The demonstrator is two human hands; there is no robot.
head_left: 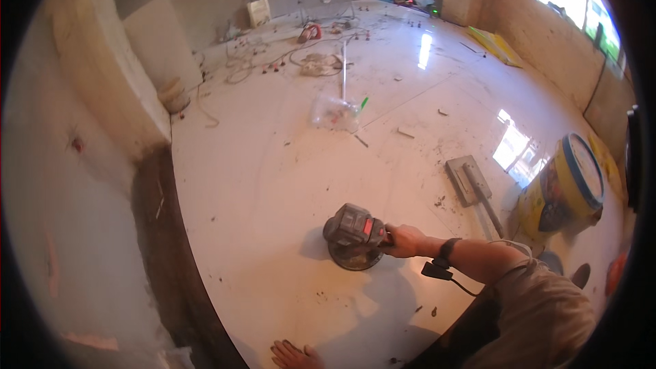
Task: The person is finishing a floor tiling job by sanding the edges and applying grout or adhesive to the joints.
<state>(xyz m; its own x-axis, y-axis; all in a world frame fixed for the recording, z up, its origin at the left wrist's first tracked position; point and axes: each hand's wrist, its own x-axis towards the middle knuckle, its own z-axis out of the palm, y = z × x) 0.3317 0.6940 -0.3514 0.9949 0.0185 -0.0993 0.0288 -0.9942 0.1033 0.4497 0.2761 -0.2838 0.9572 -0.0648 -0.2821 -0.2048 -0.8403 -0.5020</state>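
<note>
My right hand (404,240) is closed round the handle of a dark, battery-powered tile vibrator (355,225) with red markings. Its round black base rests on the glossy white tile floor (260,184). A black band with a small dark box on a cord sits at my right wrist. Low in the view, my left hand (295,354) lies on the tile with its fingers spread, holding nothing; its wrist is cut off by the lower edge. Small dark bits lie on the tile near both hands.
Right of the vibrator are a flat trowel (467,180) and a yellow bucket (562,183). Farther off lie a clear plastic container (335,113), a pale stick (344,72) and tangled cords. A dark strip (164,232) runs along the left wall; a fan (326,1) stands at the back.
</note>
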